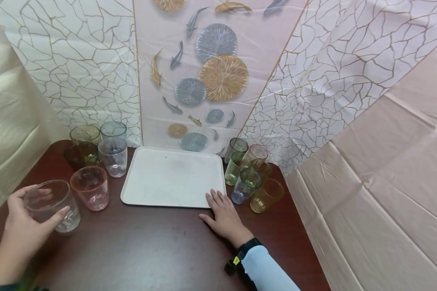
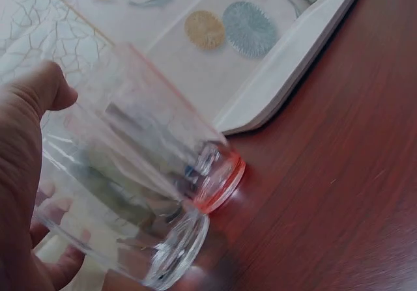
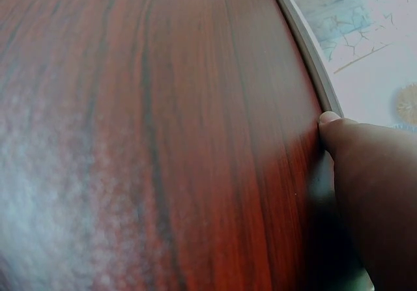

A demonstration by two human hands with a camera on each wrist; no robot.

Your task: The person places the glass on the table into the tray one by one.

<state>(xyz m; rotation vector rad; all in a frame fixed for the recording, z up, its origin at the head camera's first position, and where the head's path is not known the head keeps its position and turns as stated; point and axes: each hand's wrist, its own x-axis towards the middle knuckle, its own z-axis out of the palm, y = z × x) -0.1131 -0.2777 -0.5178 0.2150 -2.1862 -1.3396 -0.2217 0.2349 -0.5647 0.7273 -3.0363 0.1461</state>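
Observation:
At the left edge of the head view, my left hand (image 1: 22, 224) grips a clear glass (image 1: 71, 216) near its rim, thumb on the near side and fingers round the far side. The left wrist view has the same clear glass (image 2: 140, 239) overlapping a pink glass (image 2: 225, 180). On the table that pink glass (image 1: 96, 194) stands just right of the clear one. A white rectangular tray (image 1: 171, 178) lies in the middle. My right hand (image 1: 225, 218) rests on its front right corner, fingers stretched out; in the right wrist view the thumb (image 3: 352, 138) touches the tray's edge.
Behind the pink glass stand brown-tinted glasses (image 1: 81, 155) and pale bluish glasses (image 1: 113, 157). Right of the tray is a cluster of several green, blue, pink and amber glasses (image 1: 266, 196). Patterned cloth (image 1: 218, 121) hangs behind the dark red table (image 1: 149, 246), with plain cloth at both sides.

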